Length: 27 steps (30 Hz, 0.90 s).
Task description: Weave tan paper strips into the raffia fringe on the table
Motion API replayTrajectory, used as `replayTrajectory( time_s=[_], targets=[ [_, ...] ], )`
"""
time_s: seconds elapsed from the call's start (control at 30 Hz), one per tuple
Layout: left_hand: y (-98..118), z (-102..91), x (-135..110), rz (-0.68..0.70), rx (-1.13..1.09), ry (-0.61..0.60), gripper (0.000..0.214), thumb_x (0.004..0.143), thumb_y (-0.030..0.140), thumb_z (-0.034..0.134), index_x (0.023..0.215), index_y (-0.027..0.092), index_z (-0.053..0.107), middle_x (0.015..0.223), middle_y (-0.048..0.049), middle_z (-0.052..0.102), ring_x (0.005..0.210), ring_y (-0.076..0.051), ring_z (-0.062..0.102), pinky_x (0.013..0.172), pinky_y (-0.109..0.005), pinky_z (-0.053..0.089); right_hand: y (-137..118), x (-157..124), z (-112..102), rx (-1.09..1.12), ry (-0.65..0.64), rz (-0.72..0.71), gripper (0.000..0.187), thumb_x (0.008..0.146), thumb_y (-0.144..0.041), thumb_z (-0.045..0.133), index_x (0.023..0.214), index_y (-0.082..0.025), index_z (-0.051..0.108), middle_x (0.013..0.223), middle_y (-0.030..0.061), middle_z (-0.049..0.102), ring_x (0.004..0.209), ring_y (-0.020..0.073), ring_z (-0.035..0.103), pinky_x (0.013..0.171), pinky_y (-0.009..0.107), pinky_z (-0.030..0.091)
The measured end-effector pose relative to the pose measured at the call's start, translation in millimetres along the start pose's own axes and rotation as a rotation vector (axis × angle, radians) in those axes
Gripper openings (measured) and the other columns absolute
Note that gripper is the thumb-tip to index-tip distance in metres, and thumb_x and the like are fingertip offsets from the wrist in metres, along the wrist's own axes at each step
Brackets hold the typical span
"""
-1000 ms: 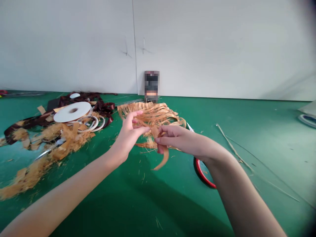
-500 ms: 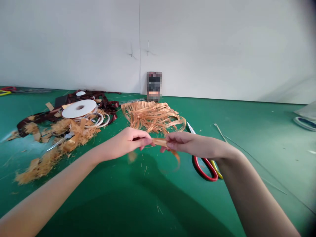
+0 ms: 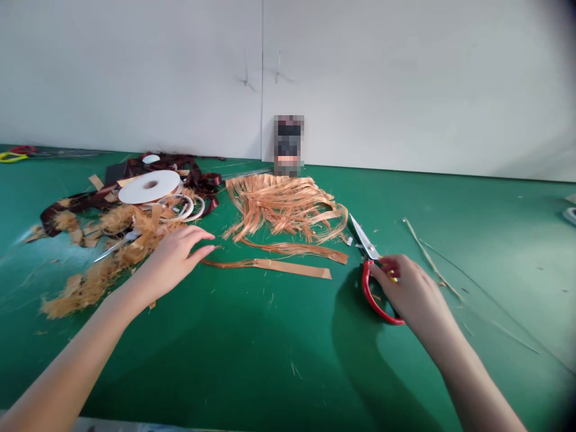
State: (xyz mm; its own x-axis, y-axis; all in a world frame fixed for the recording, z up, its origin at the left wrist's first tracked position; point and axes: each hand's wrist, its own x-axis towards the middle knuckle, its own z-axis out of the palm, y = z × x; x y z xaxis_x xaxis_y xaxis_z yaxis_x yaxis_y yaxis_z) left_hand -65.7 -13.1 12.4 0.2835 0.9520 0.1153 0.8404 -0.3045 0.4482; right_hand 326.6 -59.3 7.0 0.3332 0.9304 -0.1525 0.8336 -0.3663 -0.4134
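A pale wall closes off the back edge of the green tabletop, whose near edge shows at lower left; between that edge and the work lies a wide stretch of room, marked by shadows and stray fibres, and another opens toward the right. One tangled scrap pile crowds the left side, near the left hand. One fringed heap of tan strips sits centrally, just short of the back edge. Of the two hands, the left hand is released, thumb and fingers parted near the strips' thin ends; the right hand bends its fingers at the handles of one pair of scissors, though whether it grips them I cannot tell. Two separate strips lie in front of the heap, between the hands: one flat strip, split at its left end, and one shredded strip. One white spool tops the pile, and one pixelated upright object stands by the wall.
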Motion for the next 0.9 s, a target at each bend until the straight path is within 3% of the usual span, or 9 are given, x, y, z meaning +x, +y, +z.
replayTrajectory(
  time_s=[0.07,0.2,0.33,0.43,0.53,0.7,0.77,0.9],
  targets=[
    [-4.3,-0.4,-1.0,-0.011,0.000,0.088,0.027,0.093,0.038,0.045,0.102,0.020,0.063,0.113,-0.0098,0.062,0.112,-0.030,0.055,0.100,-0.048,0.037,22.3,-2.9,4.4,-0.118,0.112,0.075,0.043,0.078,-0.047,0.048,0.105,-0.014,0.052,0.110,0.0235,0.059,0.107,0.0394,0.054,0.090,0.050,0.041],
    [-5.7,-3.3,0.3,-0.037,0.011,0.121,0.023,0.094,0.030,0.042,0.104,0.020,0.061,0.117,-0.0094,0.059,0.115,-0.030,0.052,0.103,-0.050,0.035,46.2,-5.5,8.6,-0.099,0.053,0.121,0.048,0.074,-0.053,0.049,0.103,-0.014,0.053,0.107,0.0214,0.060,0.093,0.0349,0.061,0.079,0.044,0.047],
    [-4.0,-6.8,4.3,-0.038,0.024,0.132,0.023,0.093,0.028,0.042,0.102,0.020,0.062,0.113,-0.0096,0.061,0.110,-0.032,0.055,0.099,-0.051,0.039,45.8,-0.2,2.8,-0.106,-0.038,0.160,0.048,0.069,-0.052,0.054,0.101,-0.016,0.054,0.098,0.0159,0.065,0.087,0.0322,0.062,0.075,0.040,0.047],
    [0.3,-4.3,6.2,-0.014,0.030,0.139,0.023,0.093,0.027,0.042,0.099,0.020,0.063,0.111,-0.0091,0.062,0.110,-0.031,0.056,0.099,-0.049,0.040,39.7,5.0,-2.1,-0.125,-0.055,0.205,0.044,0.061,-0.049,0.062,0.092,-0.019,0.056,0.078,0.0126,0.066,0.080,0.0344,0.063,0.067,0.039,0.045],
    [12.2,9.5,2.6,0.075,0.038,0.119,0.020,0.092,0.022,0.044,0.097,0.020,0.063,0.105,-0.0066,0.066,0.104,-0.025,0.060,0.097,-0.044,0.043,35.6,7.7,-3.4,-0.117,-0.064,0.232,0.025,0.069,-0.048,0.053,0.073,-0.023,0.055,0.058,0.0088,0.058,0.062,0.0322,0.060,0.055,0.038,0.040],
    [46.9,49.2,-16.8,0.479,0.221,0.133,0.025,0.087,0.008,0.044,0.089,0.017,0.067,0.103,-0.0090,0.071,0.099,-0.026,0.063,0.085,-0.043,0.050,38.9,5.1,-1.9,-0.069,-0.003,0.250,0.021,0.077,-0.046,0.043,0.068,-0.027,0.046,0.064,0.0102,0.059,0.066,0.0308,0.060,0.056,0.038,0.041],
    [59.1,62.6,-24.4,0.508,0.284,0.144,0.024,0.087,0.009,0.046,0.093,0.015,0.068,0.114,-0.0116,0.069,0.107,-0.029,0.062,0.086,-0.046,0.050,41.6,0.4,-2.0,-0.027,0.017,0.262,0.024,0.078,-0.050,0.045,0.068,-0.029,0.045,0.061,0.0097,0.059,0.061,0.0291,0.058,0.055,0.039,0.042],
    [72.9,79.9,-34.5,0.441,0.275,0.104,0.031,0.090,0.021,0.047,0.115,0.010,0.063,0.126,-0.0165,0.063,0.113,-0.029,0.060,0.091,-0.046,0.050,41.4,-15.9,-5.5,0.267,0.039,0.246,0.032,0.076,-0.060,0.050,0.067,-0.029,0.049,0.058,0.0104,0.059,0.051,0.0261,0.056,0.050,0.041,0.041]
  ],
)
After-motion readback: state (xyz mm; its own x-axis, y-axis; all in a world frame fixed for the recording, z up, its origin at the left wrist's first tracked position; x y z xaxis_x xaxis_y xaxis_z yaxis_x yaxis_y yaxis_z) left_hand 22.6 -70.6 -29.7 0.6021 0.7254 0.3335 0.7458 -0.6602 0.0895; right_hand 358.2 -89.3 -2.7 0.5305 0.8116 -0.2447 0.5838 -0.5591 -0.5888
